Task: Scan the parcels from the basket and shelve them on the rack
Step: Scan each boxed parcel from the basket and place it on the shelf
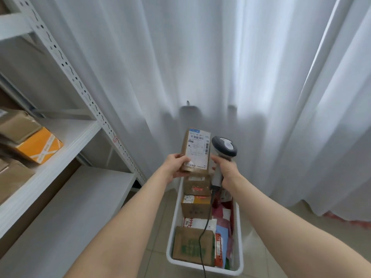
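My left hand [176, 165] grips the lower end of a small brown cardboard parcel [195, 150], held upright over the basket with its white shipping label and barcodes facing me. Right beside the parcel, my right hand [225, 169] grips the handle of a grey handheld barcode scanner [223, 149]; its head is level with the label. The scanner's black cable hangs down across the white plastic basket [240, 233] on the floor. Inside the basket lie several more parcels: brown boxes [195, 205] and red, white and blue mailer bags.
The white metal rack [66, 141] stands at the left with slotted uprights. Its upper shelf holds an orange box [39, 145] and brown cartons [17, 125]. A lower shelf [80, 197] is bare where visible. White curtains hang behind. The floor is tiled.
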